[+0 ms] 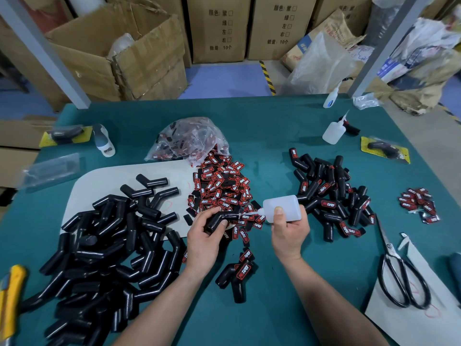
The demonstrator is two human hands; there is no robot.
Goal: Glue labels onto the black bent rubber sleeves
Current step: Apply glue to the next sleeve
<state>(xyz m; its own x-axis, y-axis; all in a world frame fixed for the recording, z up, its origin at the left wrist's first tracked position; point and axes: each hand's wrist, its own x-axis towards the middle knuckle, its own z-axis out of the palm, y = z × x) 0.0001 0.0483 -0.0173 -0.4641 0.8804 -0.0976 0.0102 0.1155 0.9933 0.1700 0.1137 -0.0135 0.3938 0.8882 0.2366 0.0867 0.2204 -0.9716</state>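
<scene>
Gripping one black bent rubber sleeve (216, 221), the left hand (203, 242) sits at the near edge of the label heap (222, 188), which lies in the middle of the green table (274, 126). Its fingers and thumb are curled round the sleeve's lower leg, and the upper leg points right. The right hand (289, 233), just right of that near edge, wraps its fingers round a clear glue bottle (283, 208) with the thumb pressed on its side. The bottle lies almost level, and its nozzle reaches left to the sleeve's upper leg. Whether the tip touches the rubber I cannot tell.

Left of the heap, a large pile of plain sleeves (112, 245) spreads over a white sheet (104, 176) and onto the cloth. Right of the heap lies a pile of labelled sleeves (331, 193), with red and black labels showing on them. Two more labelled sleeves (237, 275) lie near the heap's near side, between the forearms. Behind the heap, and touching it, a clear plastic bag (189, 138) spills labels. Far right of the heap sits a small cluster of labels (419, 203), and nearer the person black-handled scissors (399, 278) rest on paper. Beyond the heap to the right, two spare bottles (333, 132) stand well apart from it.
</scene>
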